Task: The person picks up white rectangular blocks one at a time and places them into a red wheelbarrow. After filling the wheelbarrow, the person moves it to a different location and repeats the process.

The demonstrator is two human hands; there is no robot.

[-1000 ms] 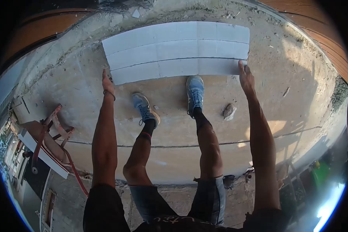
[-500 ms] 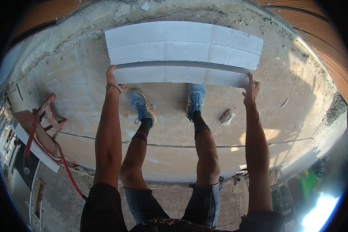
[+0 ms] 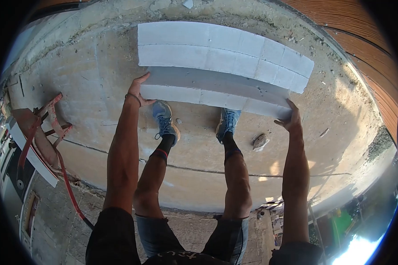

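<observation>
A long row of pale blocks point(image 3: 216, 87), its near side lit and its grey top face showing, is gripped at both ends. My left hand point(image 3: 138, 89) is closed round its left end, thumb underneath and fingers at the upper corner. At the right end, my right hand point(image 3: 291, 115) holds it the same way. Just beyond lie two more rows of whitish blocks point(image 3: 234, 53), side by side. The held row is apart from them at the right, and its far edge is close to them at the left.
Two blue shoes point(image 3: 165, 118) stand on the concrete floor point(image 3: 97, 115) below the blocks. A stone point(image 3: 260, 142) lies right of them. A rusty red metal frame point(image 3: 53, 115) is at the left. Brown boards point(image 3: 362, 26) edge the upper right.
The row in my hands has come away from the other rows, toward me, and tilted so its grey face shows. Both hands have closed on its ends. The whole view has shifted and turned slightly.
</observation>
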